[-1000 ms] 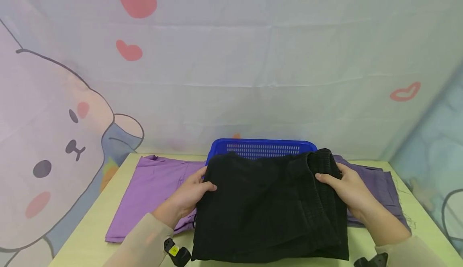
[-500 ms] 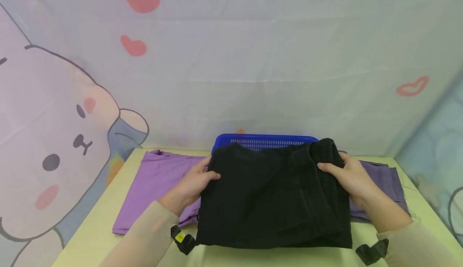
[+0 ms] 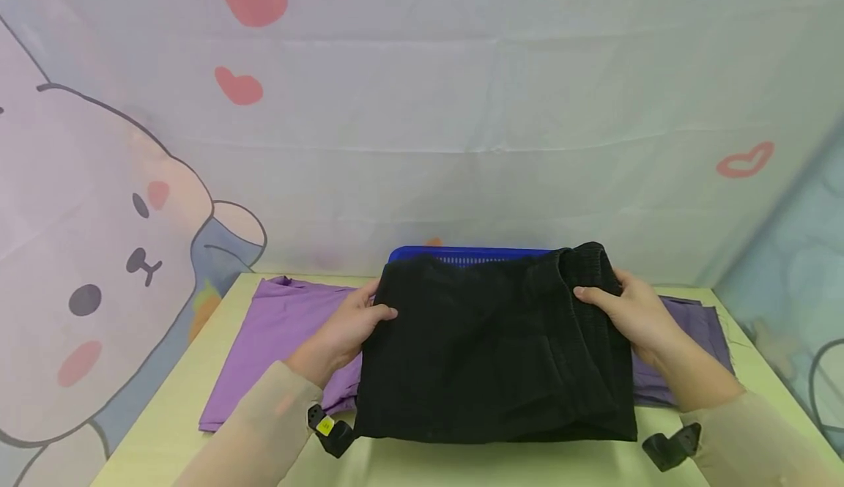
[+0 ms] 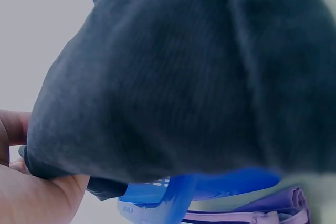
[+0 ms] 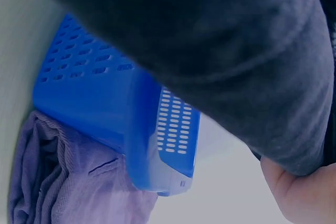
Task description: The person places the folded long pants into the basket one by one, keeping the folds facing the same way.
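Observation:
Folded black trousers [image 3: 475, 355] with a ribbed elastic waistband on the right side hang raised in front of a blue basket [image 3: 405, 253]. My left hand [image 3: 343, 329] pinches their upper left edge, thumb in front. On the waistband side, my right hand [image 3: 636, 318] grips the upper right edge the same way. The left wrist view shows the dark cloth [image 4: 157, 77] bulging across most of the picture. In the right wrist view the perforated basket [image 5: 89, 93] stands below and behind the trousers, its inside mostly hidden.
A folded light purple garment [image 3: 277, 348] lies on the pale yellow table [image 3: 165, 399], left of the basket. Folded greyish purple clothing [image 3: 699, 333] lies to the right, partly behind my right forearm. A printed cloth backdrop [image 3: 494, 106] hangs behind the table.
The black trousers have risen somewhat and moved toward the basket, covering more of its rim. Both hands have kept their hold. The head view has shifted slightly.

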Available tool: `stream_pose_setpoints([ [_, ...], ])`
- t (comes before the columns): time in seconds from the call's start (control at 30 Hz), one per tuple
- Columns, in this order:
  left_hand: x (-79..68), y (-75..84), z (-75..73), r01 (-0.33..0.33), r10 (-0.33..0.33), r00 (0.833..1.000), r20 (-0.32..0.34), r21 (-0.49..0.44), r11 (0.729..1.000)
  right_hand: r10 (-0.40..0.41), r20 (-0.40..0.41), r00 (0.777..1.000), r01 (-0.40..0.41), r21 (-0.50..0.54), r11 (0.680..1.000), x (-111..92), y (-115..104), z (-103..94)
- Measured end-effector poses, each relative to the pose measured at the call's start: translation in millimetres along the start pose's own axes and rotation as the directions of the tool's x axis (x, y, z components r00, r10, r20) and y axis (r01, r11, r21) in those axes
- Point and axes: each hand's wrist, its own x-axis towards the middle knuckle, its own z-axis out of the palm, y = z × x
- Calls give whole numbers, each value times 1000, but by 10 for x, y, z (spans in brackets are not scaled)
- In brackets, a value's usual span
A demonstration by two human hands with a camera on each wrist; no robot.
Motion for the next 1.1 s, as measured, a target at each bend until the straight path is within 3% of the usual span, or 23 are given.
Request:
stream_pose_setpoints([
  [0.43,29,36,-15,25,-24,999,30,-25,999,-48,2,999,48,62,997,57,0,20],
  [0.87,71,1,-16,24,-24,1000,1,-25,999,-82,-41,996,80,-52,995,81,-15,29],
  [1.1,90,24,-39,19,-19,1000,-11,-28,999,-130,-63,989,127,-50,991,110,-40,35],
])
